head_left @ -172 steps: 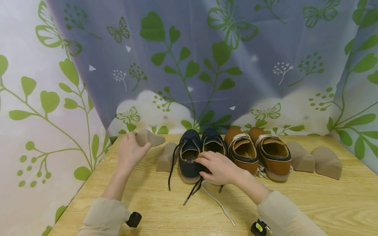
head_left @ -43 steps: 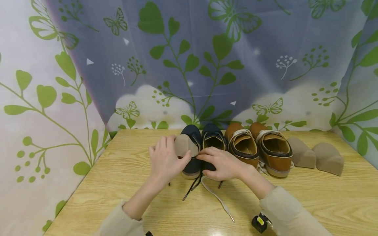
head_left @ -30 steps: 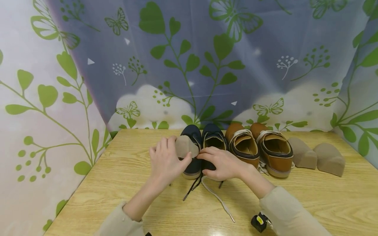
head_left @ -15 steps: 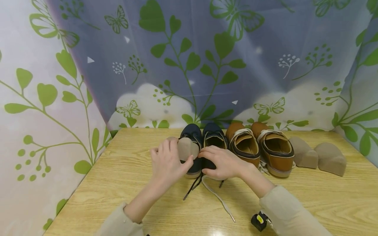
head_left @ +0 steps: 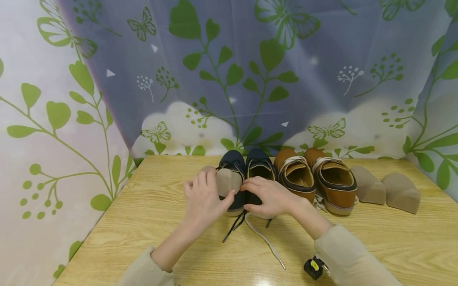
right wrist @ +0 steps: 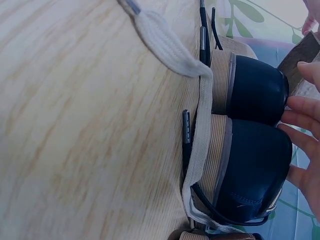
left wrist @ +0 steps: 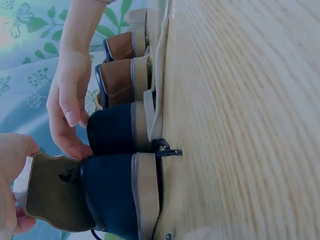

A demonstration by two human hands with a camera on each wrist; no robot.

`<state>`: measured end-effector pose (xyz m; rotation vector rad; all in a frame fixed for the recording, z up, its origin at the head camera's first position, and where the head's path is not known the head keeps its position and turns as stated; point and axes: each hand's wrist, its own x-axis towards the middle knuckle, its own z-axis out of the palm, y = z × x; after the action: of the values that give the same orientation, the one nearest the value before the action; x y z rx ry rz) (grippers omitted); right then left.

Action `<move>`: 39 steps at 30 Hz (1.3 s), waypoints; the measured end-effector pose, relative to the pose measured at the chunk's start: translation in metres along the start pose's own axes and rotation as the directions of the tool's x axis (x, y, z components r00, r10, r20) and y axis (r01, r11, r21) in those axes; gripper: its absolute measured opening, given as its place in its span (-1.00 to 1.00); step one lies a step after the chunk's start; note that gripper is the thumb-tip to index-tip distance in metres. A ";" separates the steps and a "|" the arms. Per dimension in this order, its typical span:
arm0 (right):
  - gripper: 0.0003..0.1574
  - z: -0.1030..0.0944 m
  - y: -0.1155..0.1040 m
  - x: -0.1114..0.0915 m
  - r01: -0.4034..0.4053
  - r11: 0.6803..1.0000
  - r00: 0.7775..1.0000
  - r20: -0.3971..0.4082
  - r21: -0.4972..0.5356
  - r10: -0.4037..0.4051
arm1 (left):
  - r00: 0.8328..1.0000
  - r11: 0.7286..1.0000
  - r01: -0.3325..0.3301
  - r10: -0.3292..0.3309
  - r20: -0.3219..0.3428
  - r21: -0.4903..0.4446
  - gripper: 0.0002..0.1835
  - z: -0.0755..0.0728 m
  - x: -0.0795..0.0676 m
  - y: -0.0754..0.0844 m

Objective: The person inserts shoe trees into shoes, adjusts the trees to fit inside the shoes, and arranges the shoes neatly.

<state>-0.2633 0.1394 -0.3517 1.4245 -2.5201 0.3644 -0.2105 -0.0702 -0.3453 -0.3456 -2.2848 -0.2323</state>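
A beige moulded shoe insert [head_left: 229, 180], tilted over the opening of the left navy shoe [head_left: 231, 159], is gripped by my left hand [head_left: 205, 194]. The left wrist view shows the insert's hollow dark underside [left wrist: 57, 187] with its edge at the shoe's collar. My right hand [head_left: 270, 194] holds the near inner collar of that shoe with its fingertips. The thumb of this hand is over the right navy shoe [right wrist: 257, 175], next to the left one. Both navy shoes have their heels toward me. Most of the left shoe's opening is hidden behind the insert.
Two brown shoes [head_left: 332, 192] with pale laces stand to the right. Beyond them sit two more beige inserts [head_left: 402, 192]; another insert [head_left: 207, 169] shows partly behind my left hand. Loose black laces [head_left: 234, 226] and a white lace [head_left: 264, 240] trail over the wooden table [head_left: 143, 222].
Since the earliest frame my left hand has brought the insert from the far left to the left navy shoe. Lately it has eased slightly right. My right hand stays at the collar.
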 end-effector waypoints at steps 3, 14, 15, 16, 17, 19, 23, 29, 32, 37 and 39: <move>-0.47 0.000 0.000 0.000 -0.003 1.000 1.000 0.002 0.000 0.003 | 1.000 1.000 -0.015 0.015 -0.010 0.020 -0.29 0.002 -0.002 -0.001; -0.48 -0.001 -0.001 0.000 -0.010 1.000 1.000 0.010 0.009 0.010 | 1.000 0.999 -0.016 0.016 0.011 0.032 -0.31 0.003 -0.004 -0.001; -0.48 -0.002 -0.001 0.000 -0.011 1.000 1.000 0.012 0.009 0.011 | 1.000 0.999 -0.013 0.013 0.020 0.033 -0.31 0.003 -0.004 -0.001; -0.48 -0.002 -0.001 0.000 -0.011 1.000 1.000 0.014 0.010 0.011 | 1.000 0.999 -0.011 0.010 0.026 0.032 -0.31 0.003 -0.004 0.000; -0.48 -0.002 -0.001 0.000 -0.012 1.000 1.000 0.017 0.011 0.011 | 0.999 0.999 -0.008 0.007 0.031 0.032 -0.30 0.003 -0.003 0.000; -0.47 -0.002 -0.001 0.000 -0.011 1.000 1.000 0.023 0.013 0.010 | 0.999 1.000 -0.001 0.000 0.042 0.030 -0.30 0.003 -0.003 0.001; -0.47 -0.002 -0.001 0.000 -0.007 1.000 1.000 0.025 0.012 0.007 | 0.999 1.000 0.010 -0.011 0.052 0.023 -0.29 0.005 -0.003 0.002; -0.47 -0.002 -0.002 0.000 -0.007 1.000 1.000 0.018 0.012 0.007 | 0.999 0.999 0.001 -0.003 0.049 0.033 -0.29 0.006 -0.003 0.003; -0.48 -0.001 -0.002 -0.001 -0.007 1.000 1.000 0.018 0.013 0.007 | 0.999 1.000 0.004 -0.005 0.049 0.030 -0.29 0.006 -0.002 0.004; -0.49 -0.001 -0.001 0.000 -0.004 1.000 1.000 0.010 0.005 0.004 | 0.997 1.000 0.026 -0.026 0.072 0.012 -0.34 0.005 0.001 0.006; -0.49 -0.001 -0.001 0.000 -0.003 1.000 1.000 0.008 0.002 0.003 | 0.996 0.999 0.030 -0.031 0.086 0.020 -0.35 0.004 0.002 0.007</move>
<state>-0.2627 0.1395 -0.3510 1.4251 -2.5291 0.3623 -0.2124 -0.0619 -0.3458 -0.3167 -2.3771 -0.2150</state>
